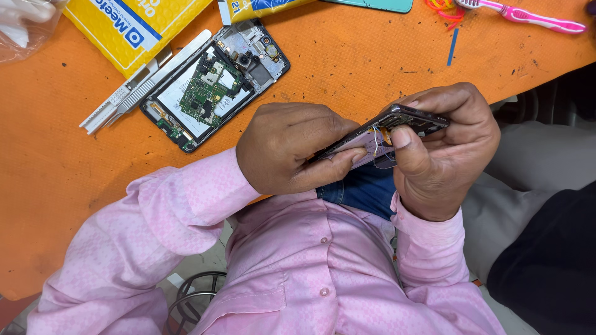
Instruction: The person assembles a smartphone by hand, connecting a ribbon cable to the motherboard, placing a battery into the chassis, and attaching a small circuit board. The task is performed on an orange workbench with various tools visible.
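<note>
A dark phone body (413, 118) with a pale underside is held edge-on above my lap, between both hands. My left hand (282, 146) grips its left end, thumb pressed under the pale face. At the other end, my right hand (450, 155) curls around it, thumb tip on a small orange flex part with thin wires. Pink shirt sleeves cover both my arms.
On the orange table (62, 161) lies an opened phone (211, 87) showing a green circuit board, beside a white plastic tool (143, 80). Yellow packets (133, 25) sit at the far left, and a pink toothbrush (528, 17) and blue stick (453, 46) at the far right. Another person's leg (546, 248) is at right.
</note>
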